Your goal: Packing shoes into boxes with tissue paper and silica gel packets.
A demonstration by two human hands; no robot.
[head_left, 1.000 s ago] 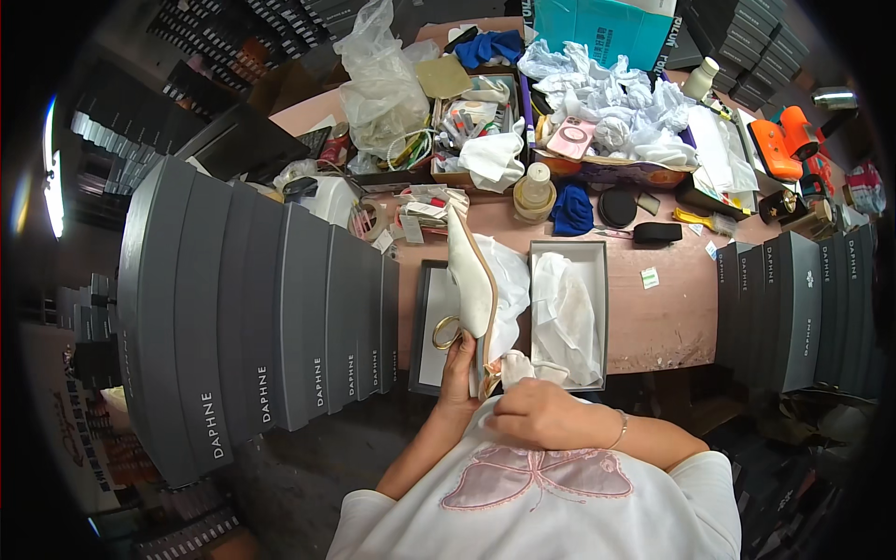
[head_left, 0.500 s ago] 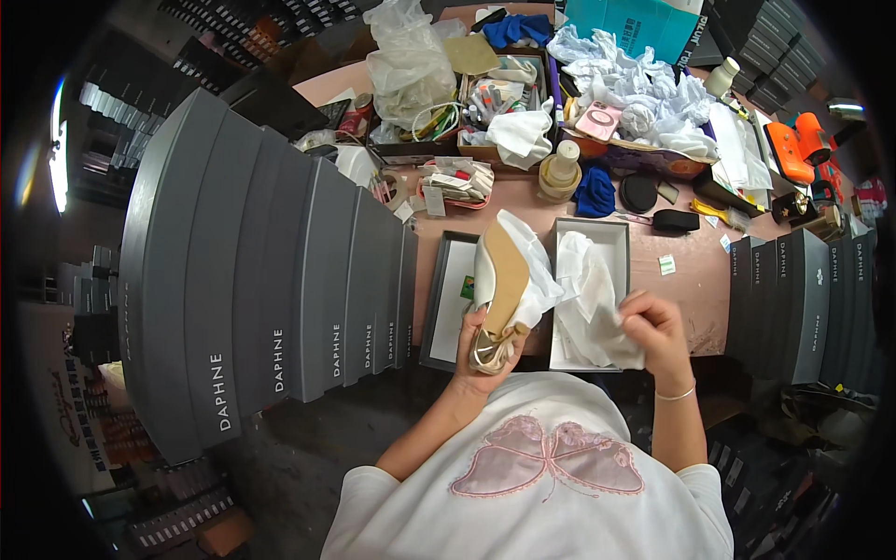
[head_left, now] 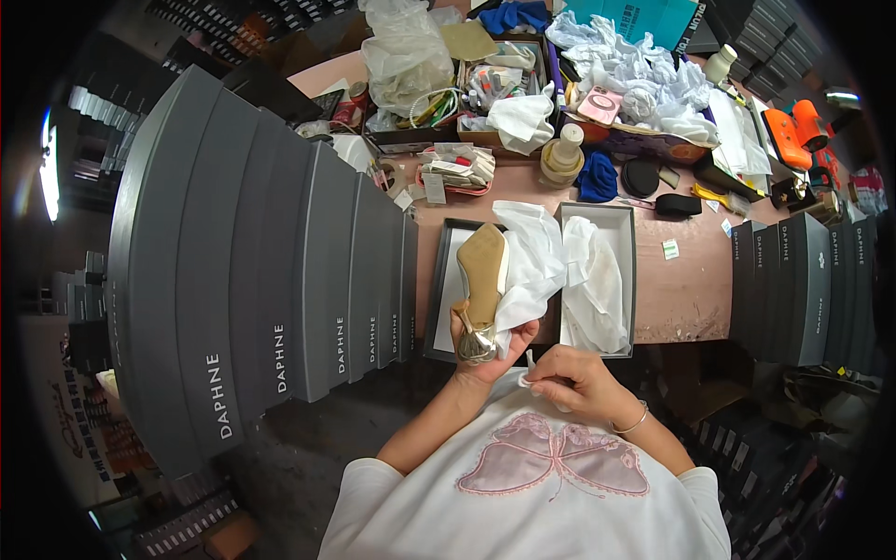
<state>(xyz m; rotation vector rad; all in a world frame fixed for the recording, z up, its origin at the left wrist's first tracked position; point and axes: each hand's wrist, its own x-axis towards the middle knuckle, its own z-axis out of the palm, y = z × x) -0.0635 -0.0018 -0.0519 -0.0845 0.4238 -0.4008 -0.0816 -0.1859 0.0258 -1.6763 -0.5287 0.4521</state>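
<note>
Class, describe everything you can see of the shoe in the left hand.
The shoe is held up, tan sole toward the camera, toe toward the top of the view. A thin strip of white upper shows along the sole's right edge. At the near end is a shiny, rounded, metallic-looking gold part, apparently the heel. The left hand holds that end. White paper shows right beside it, on the right. The shoe's inside is hidden.

The shoe sole (head_left: 483, 266) looks smooth, the heel (head_left: 477, 346) glossy metallic, the paper (head_left: 530, 261) crinkled, the boxes (head_left: 271, 271) matt cardboard.
</note>
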